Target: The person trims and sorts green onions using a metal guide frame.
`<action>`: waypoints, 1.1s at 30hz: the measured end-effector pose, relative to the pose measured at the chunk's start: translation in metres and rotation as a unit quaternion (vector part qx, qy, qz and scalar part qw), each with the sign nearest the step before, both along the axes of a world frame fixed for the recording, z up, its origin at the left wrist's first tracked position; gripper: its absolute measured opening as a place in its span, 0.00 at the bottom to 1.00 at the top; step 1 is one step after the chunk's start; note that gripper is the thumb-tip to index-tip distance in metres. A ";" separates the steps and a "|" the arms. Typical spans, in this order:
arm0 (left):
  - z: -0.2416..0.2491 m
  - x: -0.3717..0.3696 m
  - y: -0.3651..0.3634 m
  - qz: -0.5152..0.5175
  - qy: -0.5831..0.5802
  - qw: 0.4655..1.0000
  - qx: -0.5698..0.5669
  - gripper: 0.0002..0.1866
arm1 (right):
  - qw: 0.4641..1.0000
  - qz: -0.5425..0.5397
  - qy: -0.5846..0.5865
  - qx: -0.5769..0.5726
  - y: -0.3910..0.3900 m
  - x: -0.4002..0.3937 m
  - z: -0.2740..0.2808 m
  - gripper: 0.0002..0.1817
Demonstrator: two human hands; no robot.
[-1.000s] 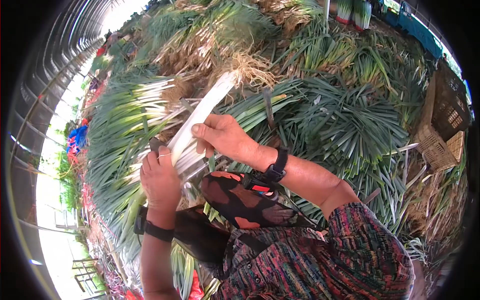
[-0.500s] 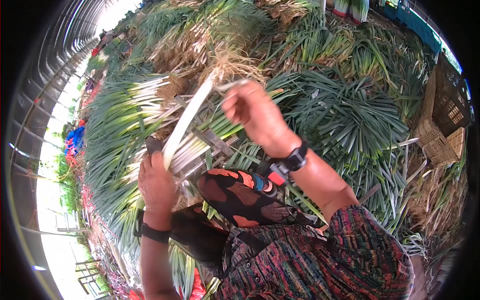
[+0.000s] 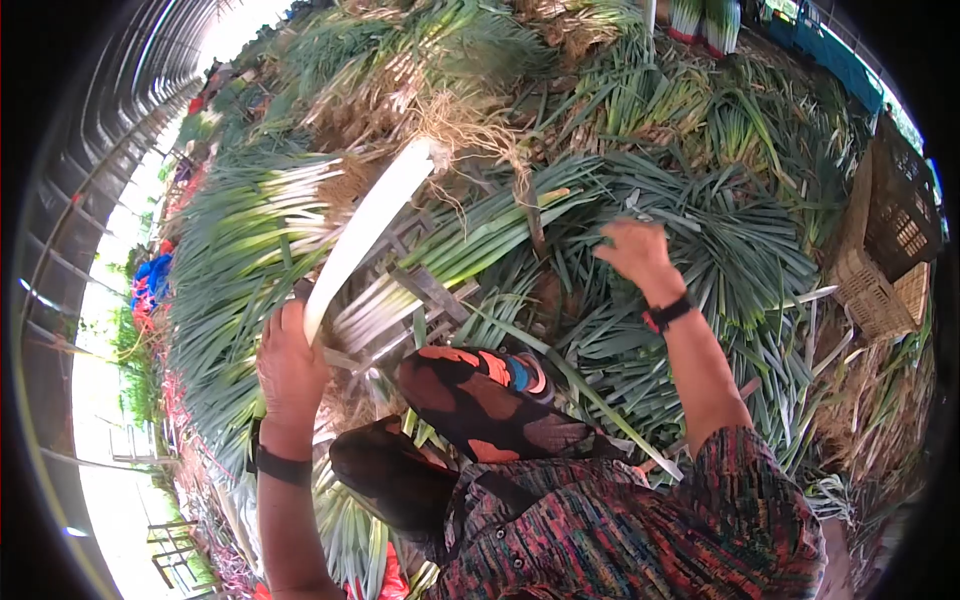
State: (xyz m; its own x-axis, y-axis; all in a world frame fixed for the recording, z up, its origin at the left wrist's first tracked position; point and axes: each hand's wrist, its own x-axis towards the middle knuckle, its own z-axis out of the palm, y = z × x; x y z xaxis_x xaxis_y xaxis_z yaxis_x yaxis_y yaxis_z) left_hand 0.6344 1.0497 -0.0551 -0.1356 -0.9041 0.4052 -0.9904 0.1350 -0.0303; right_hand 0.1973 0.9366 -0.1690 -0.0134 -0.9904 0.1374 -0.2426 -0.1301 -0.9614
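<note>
My left hand [image 3: 291, 365] is closed around the lower part of a thick green onion [image 3: 372, 222]. Its peeled-looking white shaft slants up and to the right, and a tangle of pale roots [image 3: 455, 135] hangs from its top end. A small dark piece shows beside the left fingers, but I cannot make out what it is. Over the pile of green leaves [image 3: 710, 235] to the right, my right hand [image 3: 640, 258] hovers with fingers loosely bent and apart, holding nothing visible. Below the shaft, several green onions [image 3: 375, 305] lie across a wooden frame [image 3: 432, 292].
Piles of green onions [image 3: 230, 240] spread to the left and beyond. At the right stand plastic crates [image 3: 880, 285]. My bent knee [image 3: 480, 395] is between my arms. Tied bundles [image 3: 705, 22] stand at the back, near a teal crate [image 3: 825, 55].
My right hand has moved away from the root end, to the right and down over the leaves. My left hand has shifted slightly left, still holding the green onion.
</note>
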 end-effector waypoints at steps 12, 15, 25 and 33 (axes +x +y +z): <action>0.007 -0.040 0.008 -0.023 -0.069 0.997 0.011 0.21 | 0.985 -0.047 -0.075 -0.146 -0.026 0.124 0.075 0.22; 0.016 -0.008 0.009 -0.031 -0.043 0.997 0.049 0.20 | 0.913 -0.006 0.187 -0.362 -0.033 0.071 0.058 0.14; 0.096 0.085 -0.008 0.000 0.117 0.992 -0.039 0.28 | 0.842 0.125 0.521 -0.068 0.004 -0.035 -0.010 0.19; 0.264 0.033 -0.039 -0.087 0.189 0.943 -0.259 0.21 | 0.905 0.154 0.220 -0.331 -0.001 0.158 0.096 0.45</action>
State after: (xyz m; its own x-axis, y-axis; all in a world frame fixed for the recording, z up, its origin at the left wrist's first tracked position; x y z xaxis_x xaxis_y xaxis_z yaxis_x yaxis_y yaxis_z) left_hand 0.6677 1.0108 0.2091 -0.0208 -0.5487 0.8358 -0.9079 0.3604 0.2140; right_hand 0.3551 0.9359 -0.0734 0.4486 -0.6369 0.6270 -0.4368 -0.7683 -0.4679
